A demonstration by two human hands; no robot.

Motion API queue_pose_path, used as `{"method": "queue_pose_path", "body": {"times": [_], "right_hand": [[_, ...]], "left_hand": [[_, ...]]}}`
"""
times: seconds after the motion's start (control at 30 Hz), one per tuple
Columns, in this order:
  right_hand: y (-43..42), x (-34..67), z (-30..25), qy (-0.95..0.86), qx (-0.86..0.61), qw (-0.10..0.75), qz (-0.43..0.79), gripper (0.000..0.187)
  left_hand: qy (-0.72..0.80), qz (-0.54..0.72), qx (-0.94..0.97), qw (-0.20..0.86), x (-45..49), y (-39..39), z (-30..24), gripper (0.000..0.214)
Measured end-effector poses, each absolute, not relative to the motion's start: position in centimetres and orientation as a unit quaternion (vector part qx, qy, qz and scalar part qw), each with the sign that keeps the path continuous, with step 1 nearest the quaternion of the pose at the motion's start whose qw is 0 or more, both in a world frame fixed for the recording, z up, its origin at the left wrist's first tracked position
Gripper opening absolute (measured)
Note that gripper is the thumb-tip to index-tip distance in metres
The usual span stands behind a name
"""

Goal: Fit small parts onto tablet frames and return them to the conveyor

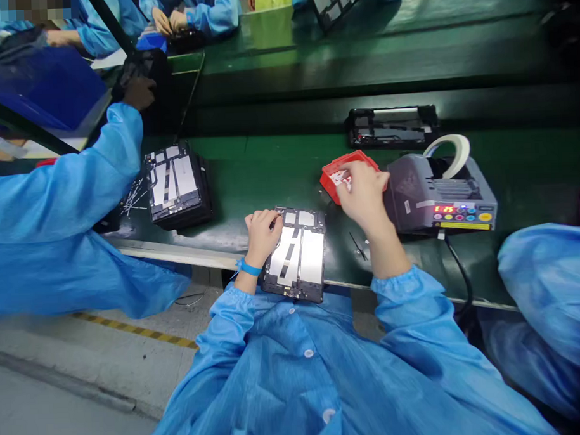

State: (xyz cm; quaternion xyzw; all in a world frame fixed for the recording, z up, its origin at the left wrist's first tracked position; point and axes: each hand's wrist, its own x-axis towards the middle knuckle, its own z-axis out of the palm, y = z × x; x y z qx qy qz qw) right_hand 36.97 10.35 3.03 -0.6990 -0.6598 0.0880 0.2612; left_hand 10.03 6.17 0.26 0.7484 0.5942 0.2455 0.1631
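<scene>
An opened tablet (296, 255) with silver battery panels lies at the table's front edge, close to my body. My left hand (263, 236), a blue band at its wrist, is curled over the tablet's upper left edge and grips it there. To the right, my right hand (362, 186) reaches into a small red bin (331, 192) that holds small white pieces (339, 176). The fingers of that hand are drawn together among the pieces. What sits between the fingertips is too small to make out.
A tape dispenser (441, 193) with a white tape roll (456, 154) stands right of the bin. Behind it lies a black device frame (392, 126). Stacked tablets (177, 183) stand at left, near a co-worker's sleeve (70, 181). Another person's sleeve (549, 284) is at right. Black tweezers (358, 245) lie nearby.
</scene>
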Motion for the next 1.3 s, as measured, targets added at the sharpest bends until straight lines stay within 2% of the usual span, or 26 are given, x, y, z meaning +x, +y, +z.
{"method": "queue_pose_path", "body": {"times": [0.1, 0.17, 0.53, 0.97, 1.3], "right_hand": [[8.4, 32.3, 2.7, -0.721, -0.594, 0.286, 0.213, 0.031], [7.7, 29.6, 2.1, -0.734, -0.559, 0.281, 0.266, 0.030], [8.8, 27.6, 1.7, -0.692, -0.553, 0.308, 0.346, 0.020], [8.3, 26.7, 0.5, -0.688, -0.558, 0.327, 0.329, 0.029], [7.4, 26.5, 1.2, -0.746, -0.571, 0.291, 0.180, 0.034]], "left_hand": [[0.592, 0.238, 0.756, 0.145, 10.2, 6.1, 0.5, 0.018], [0.592, 0.230, 0.761, 0.133, 10.1, 6.1, 0.7, 0.017], [0.531, 0.169, 0.826, 0.081, 8.6, 6.9, 2.0, 0.021], [0.539, 0.189, 0.810, 0.134, 8.3, 8.0, 0.9, 0.035], [0.555, 0.214, 0.791, 0.145, 8.5, 8.1, 0.2, 0.038]]}}
